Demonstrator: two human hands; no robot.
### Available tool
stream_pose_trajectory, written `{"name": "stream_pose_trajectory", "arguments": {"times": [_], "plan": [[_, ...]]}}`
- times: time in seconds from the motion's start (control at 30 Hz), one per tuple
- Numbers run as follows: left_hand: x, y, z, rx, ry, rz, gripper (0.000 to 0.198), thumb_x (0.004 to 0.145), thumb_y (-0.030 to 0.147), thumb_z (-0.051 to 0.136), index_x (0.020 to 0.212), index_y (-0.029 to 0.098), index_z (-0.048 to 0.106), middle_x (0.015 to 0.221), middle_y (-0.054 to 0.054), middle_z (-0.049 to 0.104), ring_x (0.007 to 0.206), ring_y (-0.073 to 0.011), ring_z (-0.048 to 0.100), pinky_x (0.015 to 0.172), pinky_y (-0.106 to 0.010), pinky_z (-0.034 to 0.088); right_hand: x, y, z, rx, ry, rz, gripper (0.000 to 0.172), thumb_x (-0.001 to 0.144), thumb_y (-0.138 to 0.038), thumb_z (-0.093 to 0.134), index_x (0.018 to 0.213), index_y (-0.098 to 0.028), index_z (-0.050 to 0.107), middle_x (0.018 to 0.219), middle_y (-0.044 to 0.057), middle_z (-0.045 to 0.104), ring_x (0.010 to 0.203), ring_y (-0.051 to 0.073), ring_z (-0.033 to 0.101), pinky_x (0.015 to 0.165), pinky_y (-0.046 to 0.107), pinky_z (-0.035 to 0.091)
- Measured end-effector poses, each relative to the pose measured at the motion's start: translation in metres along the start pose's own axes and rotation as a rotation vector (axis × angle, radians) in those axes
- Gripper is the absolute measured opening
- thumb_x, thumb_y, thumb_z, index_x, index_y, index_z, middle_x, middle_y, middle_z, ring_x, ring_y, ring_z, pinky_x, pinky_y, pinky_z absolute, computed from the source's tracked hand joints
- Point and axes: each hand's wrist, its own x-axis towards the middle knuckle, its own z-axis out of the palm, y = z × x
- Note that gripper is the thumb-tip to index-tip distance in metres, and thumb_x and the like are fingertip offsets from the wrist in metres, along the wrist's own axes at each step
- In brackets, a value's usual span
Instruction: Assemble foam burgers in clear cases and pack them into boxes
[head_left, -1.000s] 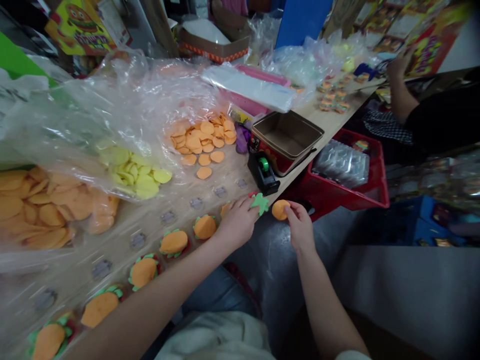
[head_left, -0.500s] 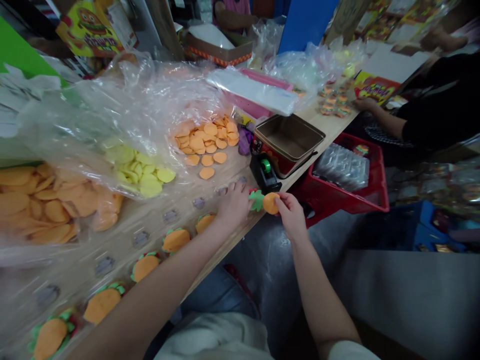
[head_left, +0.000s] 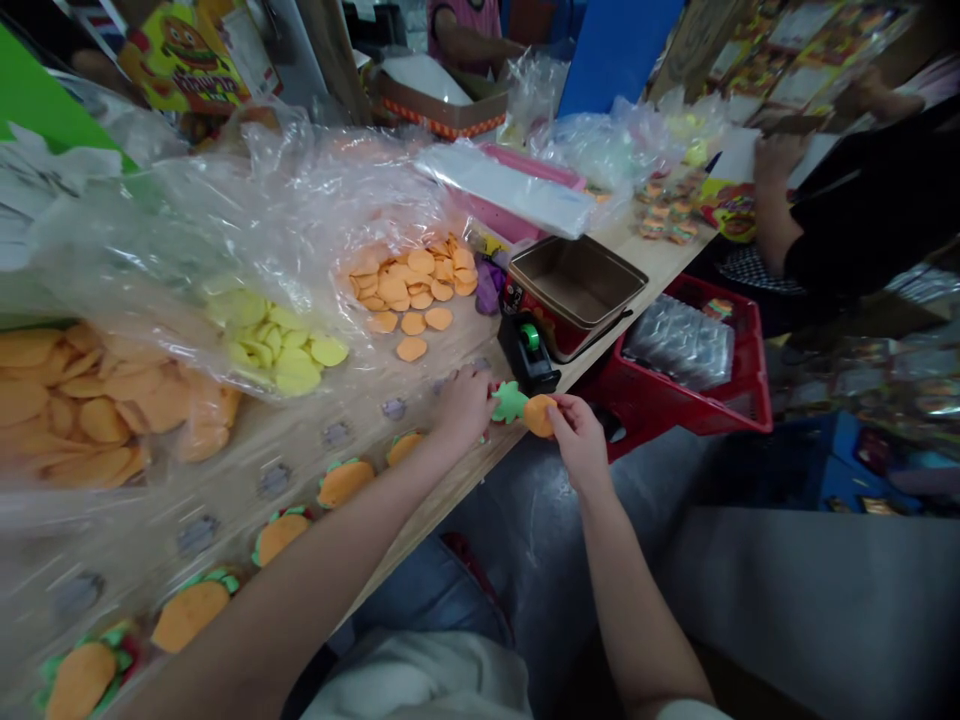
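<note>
My right hand (head_left: 583,445) pinches a thin orange disc (head_left: 538,415) between thumb and fingers at the table's front edge. Beside the disc is a green, wavy-edged leaf-shaped piece (head_left: 510,402), with a bit of red showing at its left. My left hand (head_left: 463,405) has curled fingers at the left edge of that green piece and appears to grip it; the fingertips are partly hidden. Along the front edge, left of my hands, runs a row of toy burger stacks (head_left: 346,483) with orange tops over green and red layers. Behind them lies a row of small clear-grey pieces (head_left: 336,434).
Loose orange discs (head_left: 409,280) and yellow discs (head_left: 289,355) spill from plastic bags. A black tape dispenser (head_left: 527,352) and an open tin (head_left: 577,285) stand beyond my hands. A red crate (head_left: 731,425) holds clear packaging. A co-worker (head_left: 862,200) handles a printed box at right.
The view has shifted slightly. My hands stay close together with the orange disc and green piece. At right, the co-worker's arm and printed box have moved.
</note>
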Motion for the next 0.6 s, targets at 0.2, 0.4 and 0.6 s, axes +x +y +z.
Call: {"name": "stream_pose_trajectory", "arguments": {"times": [0.2,0.4,0.6], "plan": [[0.003,-0.005,-0.006,-0.02,-0.025,0.031,0.019,0.078,0.023,0.055,0.095,0.017,0.061,0.098,-0.01,0.058,0.096,-0.0229,0.052,0.086,-0.035,0.038,0.011,0.0,0.014,-0.088,-0.049,-0.093,0.029,0.08,-0.037,0.051,0.102,-0.018,0.055,0.094,0.006,0.063,0.083,0.018,0.06,0.072,0.031,0.049],[-0.014,-0.016,-0.021,0.016,-0.028,0.054,0.026,0.083,0.02,0.044,0.103,0.016,0.06,0.105,-0.011,0.059,0.103,-0.0231,0.049,0.094,-0.037,0.033,0.02,-0.002,0.044,-0.501,-0.048,-0.326,0.026,0.083,-0.03,0.048,0.105,-0.019,0.056,0.095,0.007,0.062,0.088,0.02,0.056,0.078,0.034,0.046],[-0.033,-0.01,-0.024,0.119,-0.066,0.237,0.039,0.084,0.022,0.045,0.123,0.019,0.047,0.124,-0.009,0.052,0.114,-0.0245,0.043,0.097,-0.038,0.03,0.0,0.01,0.038,-0.826,0.189,-0.559,0.031,0.089,-0.027,0.038,0.113,-0.016,0.054,0.106,0.013,0.056,0.102,0.023,0.045,0.091,0.039,0.036]]}}
